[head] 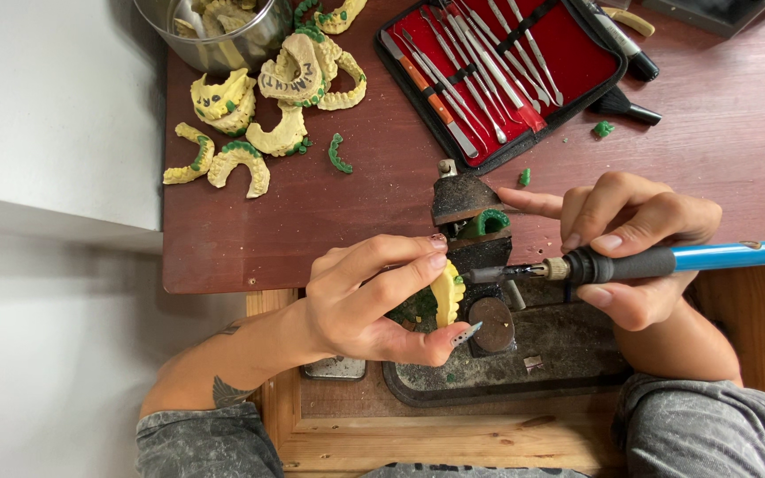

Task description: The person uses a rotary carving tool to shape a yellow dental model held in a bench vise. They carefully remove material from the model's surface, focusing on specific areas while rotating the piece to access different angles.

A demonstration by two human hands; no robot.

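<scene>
Left hand: hand (369,301) was curled with its grip clamped on a yellow dental cast (447,292), thumb below and fingers above the piece.
Dental cast: plaster mould held on edge just in front of the small black bench peg (467,221), above the dark tray (533,354), with green wax showing at its lower side.
Right hand: hand (639,248) had its grip closed around the heated wax tool (657,261), forefinger stretched out toward the peg.
Wax tool: blue handle with a black collar, lying roughly level, its metal tip pointing left and ending just beside the cast; whether tip and cast touched could not be told.
Green wax arch: small curved piece (489,221) resting on the bench peg, near the outstretched forefinger.
Tabletop: dark red-brown surface (312,221) with a wooden frame below it.
Loose casts: pile of yellow moulds with green trim (258,124) at the far left of the tabletop, beside a metal bowl (223,40) holding more.
Tool case: open red-lined case (498,71) of slim metal instruments, well apart from both hands.
Wax crumbs: green bits (603,129) scattered near the case.
</scene>
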